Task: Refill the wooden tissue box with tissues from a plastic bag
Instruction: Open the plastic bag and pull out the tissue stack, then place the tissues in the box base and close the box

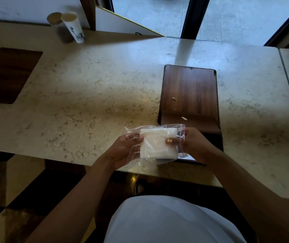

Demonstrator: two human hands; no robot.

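**Tissue stack could snag or spill as it left the bag**

The main risk was the thin plastic bag [155,145] clinging to the stack of tissues [153,146] inside it. If the film caught a corner while the stack was drawn out, the top sheets could peel off and crumple, or the whole stack could slip free and drop past the near edge of the tabletop [87,95], over which the bag was held. A second risk was the bag's loose mouth folding over and blocking the way out.

The left hand [125,148] cupped the bag from its left side, fingers curled around the film and the stack's edge, closed in a firm hold. The right hand [190,143] gripped the bag's right end, its thumb pressed on the plastic over the tissues, fingers wrapped behind; both forearms reached forward from the body and met at the bag.

The wooden tissue box [190,95] lay on the tabletop just beyond the hands, toward the right side; its near end was partly hidden behind the bag and right hand, so whether it was open could not be told.
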